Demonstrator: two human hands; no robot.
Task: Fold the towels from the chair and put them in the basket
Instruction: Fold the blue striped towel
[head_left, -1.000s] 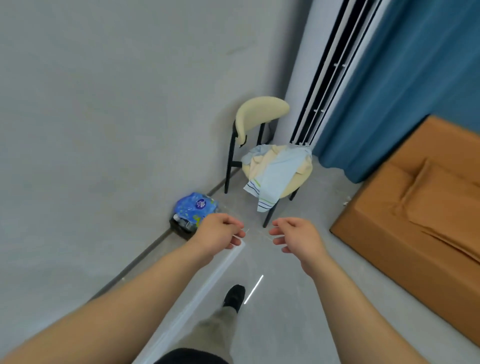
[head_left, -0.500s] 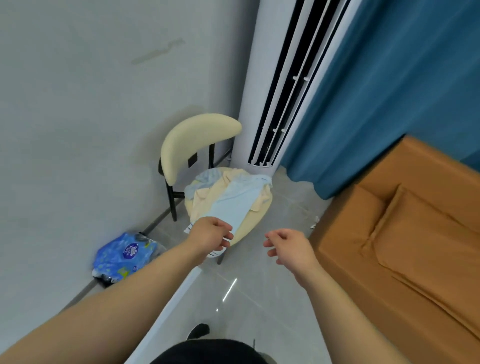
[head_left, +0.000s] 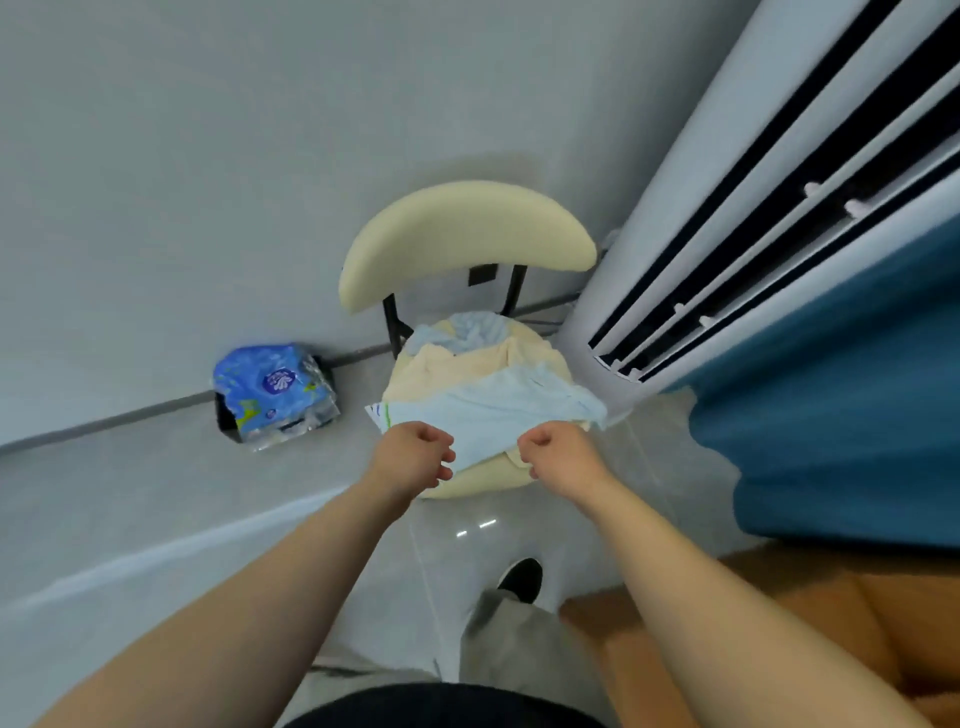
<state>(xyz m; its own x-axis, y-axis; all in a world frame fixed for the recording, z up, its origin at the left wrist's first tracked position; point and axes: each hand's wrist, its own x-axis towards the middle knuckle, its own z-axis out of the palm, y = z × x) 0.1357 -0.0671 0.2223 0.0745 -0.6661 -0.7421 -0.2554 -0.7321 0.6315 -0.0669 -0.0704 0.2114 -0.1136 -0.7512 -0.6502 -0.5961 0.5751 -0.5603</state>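
A cream chair (head_left: 467, 239) stands against the grey wall, with several towels heaped on its seat. A light blue towel (head_left: 498, 410) lies on top, over a cream towel (head_left: 447, 366) and another blue one (head_left: 475, 327) at the back. My left hand (head_left: 413, 457) and my right hand (head_left: 558, 454) are at the front edge of the light blue towel, fingers curled round it at its two near corners. No basket is in view.
A blue plastic pack (head_left: 275, 395) lies on the floor by the wall, left of the chair. A tall white air conditioner (head_left: 727, 208) and a blue curtain (head_left: 831, 389) stand to the right. An orange sofa (head_left: 779, 623) is at the lower right.
I have walked up to the chair, which is now straight in front. Both hands have reached the seat and closed on the front edge of the light blue towel.
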